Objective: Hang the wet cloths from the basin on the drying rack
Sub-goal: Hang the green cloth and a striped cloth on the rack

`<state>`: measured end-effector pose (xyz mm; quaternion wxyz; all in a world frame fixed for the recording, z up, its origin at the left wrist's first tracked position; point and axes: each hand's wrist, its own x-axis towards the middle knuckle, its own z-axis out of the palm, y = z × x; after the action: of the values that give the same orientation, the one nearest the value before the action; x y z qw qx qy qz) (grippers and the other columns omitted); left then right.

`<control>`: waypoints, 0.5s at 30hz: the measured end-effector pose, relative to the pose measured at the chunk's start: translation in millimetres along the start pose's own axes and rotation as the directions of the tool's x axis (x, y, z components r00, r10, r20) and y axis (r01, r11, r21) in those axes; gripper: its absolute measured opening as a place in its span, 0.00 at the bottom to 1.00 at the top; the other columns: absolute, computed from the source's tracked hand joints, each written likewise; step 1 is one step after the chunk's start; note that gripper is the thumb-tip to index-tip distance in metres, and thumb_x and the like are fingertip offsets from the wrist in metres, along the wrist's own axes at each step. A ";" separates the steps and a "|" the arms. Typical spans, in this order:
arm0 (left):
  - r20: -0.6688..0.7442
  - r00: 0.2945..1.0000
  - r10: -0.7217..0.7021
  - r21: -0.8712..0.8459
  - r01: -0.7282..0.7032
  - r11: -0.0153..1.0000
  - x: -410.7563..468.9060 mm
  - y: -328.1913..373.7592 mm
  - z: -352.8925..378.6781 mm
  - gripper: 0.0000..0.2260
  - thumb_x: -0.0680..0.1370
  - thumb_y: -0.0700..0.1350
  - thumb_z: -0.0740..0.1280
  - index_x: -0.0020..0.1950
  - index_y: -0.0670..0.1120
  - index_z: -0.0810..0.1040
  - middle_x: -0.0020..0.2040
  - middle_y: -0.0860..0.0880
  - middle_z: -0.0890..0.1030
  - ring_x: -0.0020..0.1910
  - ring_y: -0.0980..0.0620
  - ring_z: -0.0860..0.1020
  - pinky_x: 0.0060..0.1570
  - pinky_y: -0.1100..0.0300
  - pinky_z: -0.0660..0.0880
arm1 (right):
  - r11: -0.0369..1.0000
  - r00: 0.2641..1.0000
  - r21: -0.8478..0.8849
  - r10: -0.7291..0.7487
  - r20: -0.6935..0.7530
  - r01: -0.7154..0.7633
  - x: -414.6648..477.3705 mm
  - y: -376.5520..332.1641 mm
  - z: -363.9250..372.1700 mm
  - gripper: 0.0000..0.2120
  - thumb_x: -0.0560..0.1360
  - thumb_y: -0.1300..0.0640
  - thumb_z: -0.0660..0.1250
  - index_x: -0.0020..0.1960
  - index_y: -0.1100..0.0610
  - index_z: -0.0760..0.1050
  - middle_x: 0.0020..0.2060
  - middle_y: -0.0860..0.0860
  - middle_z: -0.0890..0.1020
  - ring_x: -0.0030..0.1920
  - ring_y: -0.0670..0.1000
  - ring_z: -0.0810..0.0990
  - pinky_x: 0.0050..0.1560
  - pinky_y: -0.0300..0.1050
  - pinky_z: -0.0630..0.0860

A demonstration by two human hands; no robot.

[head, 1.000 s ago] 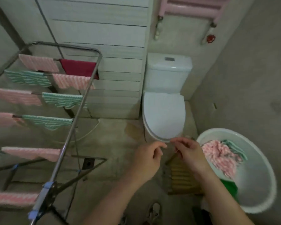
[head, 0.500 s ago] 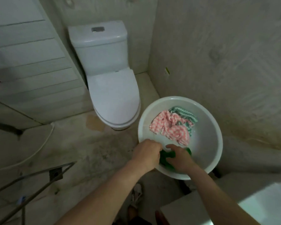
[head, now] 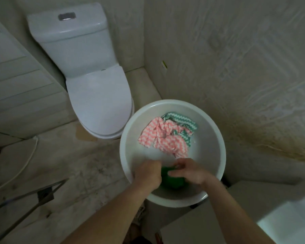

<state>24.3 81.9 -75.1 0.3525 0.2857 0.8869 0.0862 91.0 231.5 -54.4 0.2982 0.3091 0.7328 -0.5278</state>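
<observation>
A white round basin (head: 217,138) stands on the floor by the right wall. Inside it lie a crumpled pink-and-white zigzag cloth (head: 158,136) and a teal-and-white zigzag cloth (head: 181,120) at the far side. At the near side is a solid green cloth (head: 171,180). My left hand (head: 148,173) and my right hand (head: 188,171) are both down in the basin with fingers curled on the green cloth. Only the lower bars of the drying rack (head: 25,199) show at the lower left.
A white toilet (head: 88,67) with its lid down stands just left of the basin. A white cable (head: 25,164) runs over the stained floor. A pale box or cabinet top (head: 271,208) sits at the lower right, close to the basin.
My view swung from the rack with its hung cloths over to the basin. Both hands went from pinching in mid-air down into the basin and took hold of the green cloth.
</observation>
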 end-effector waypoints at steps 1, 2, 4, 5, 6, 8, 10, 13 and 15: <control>-0.044 0.999 -0.004 -0.042 0.002 0.999 3.0 -0.8 -5.7 0.03 0.74 0.44 0.66 0.46 0.50 0.77 0.43 0.52 0.78 0.44 0.50 0.78 0.43 0.56 0.75 | 0.994 0.998 0.107 -0.010 -0.058 0.016 1.3 -4.5 -11.7 0.06 0.71 0.60 0.73 0.48 0.57 0.82 0.46 0.53 0.83 0.47 0.50 0.80 0.42 0.31 0.74; -0.089 0.996 0.002 -0.084 -0.010 0.996 4.1 -3.0 -12.1 0.04 0.73 0.46 0.67 0.47 0.51 0.79 0.42 0.52 0.79 0.43 0.51 0.77 0.42 0.57 0.75 | 0.981 0.980 0.187 -0.013 -0.200 0.051 5.4 -8.8 -20.8 0.05 0.73 0.61 0.71 0.49 0.59 0.81 0.46 0.53 0.83 0.48 0.50 0.80 0.41 0.29 0.73; -0.159 0.987 0.034 -0.152 -0.059 0.987 6.2 -5.4 -24.2 0.06 0.71 0.49 0.69 0.46 0.53 0.80 0.40 0.54 0.77 0.42 0.53 0.76 0.40 0.58 0.72 | 0.985 0.860 0.164 0.031 -0.509 0.061 25.6 -9.3 -38.2 0.07 0.77 0.61 0.65 0.52 0.57 0.80 0.49 0.54 0.83 0.51 0.53 0.79 0.48 0.36 0.73; -0.201 0.978 0.061 -0.167 -0.096 0.981 6.6 -7.8 -28.1 0.05 0.69 0.51 0.70 0.44 0.53 0.81 0.40 0.54 0.76 0.44 0.53 0.75 0.41 0.58 0.71 | 0.993 0.823 0.108 0.031 -0.568 0.037 36.5 -9.6 -42.5 0.10 0.78 0.60 0.62 0.56 0.57 0.80 0.52 0.55 0.82 0.55 0.55 0.79 0.53 0.40 0.72; -0.243 0.966 0.090 -0.181 -0.136 0.974 3.9 -9.9 -32.6 0.06 0.68 0.53 0.70 0.41 0.54 0.80 0.40 0.55 0.76 0.45 0.53 0.74 0.43 0.57 0.71 | 0.999 0.824 0.041 0.010 -0.567 0.016 45.0 -11.5 -43.3 0.13 0.79 0.59 0.61 0.61 0.56 0.78 0.56 0.56 0.82 0.58 0.56 0.78 0.57 0.43 0.71; -0.248 0.963 0.103 -0.337 -0.185 0.923 0.6 -11.1 -34.8 0.04 0.68 0.52 0.71 0.39 0.54 0.79 0.39 0.56 0.77 0.44 0.54 0.77 0.44 0.56 0.74 | 0.998 0.866 -0.043 0.008 -0.500 -0.034 62.9 -7.0 -40.9 0.16 0.78 0.59 0.61 0.64 0.55 0.76 0.59 0.56 0.81 0.61 0.57 0.78 0.60 0.46 0.71; -0.166 0.984 0.070 -0.586 -0.156 0.795 -7.7 -7.1 -38.3 0.06 0.69 0.47 0.73 0.44 0.54 0.78 0.40 0.56 0.81 0.43 0.55 0.80 0.44 0.56 0.78 | 0.993 0.871 -0.070 0.052 -0.489 -0.099 69.9 -3.3 -34.1 0.14 0.76 0.58 0.65 0.61 0.57 0.79 0.56 0.57 0.82 0.58 0.58 0.79 0.58 0.46 0.74; -0.156 0.988 -0.001 -0.776 -0.122 0.618 -16.0 -5.9 -44.3 0.10 0.68 0.45 0.73 0.48 0.52 0.80 0.42 0.50 0.83 0.43 0.49 0.82 0.45 0.50 0.80 | 0.981 0.810 -0.166 -0.018 -0.586 -0.099 61.0 -10.8 -30.5 0.10 0.73 0.57 0.70 0.53 0.58 0.82 0.49 0.57 0.85 0.52 0.58 0.82 0.51 0.46 0.76; -0.184 0.981 -0.067 -0.836 -0.120 0.535 -21.0 -3.5 -51.9 0.06 0.71 0.42 0.73 0.46 0.50 0.81 0.42 0.46 0.83 0.42 0.46 0.82 0.43 0.51 0.79 | 0.974 0.756 -0.225 -0.125 -0.643 -0.030 48.0 -23.2 -35.1 0.11 0.72 0.56 0.72 0.53 0.58 0.82 0.47 0.55 0.85 0.49 0.56 0.82 0.49 0.43 0.75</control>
<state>0.0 69.6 -26.0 0.3573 0.0841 0.7605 0.5356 38.9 265.9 -68.1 0.0430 0.4194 0.8523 -0.3096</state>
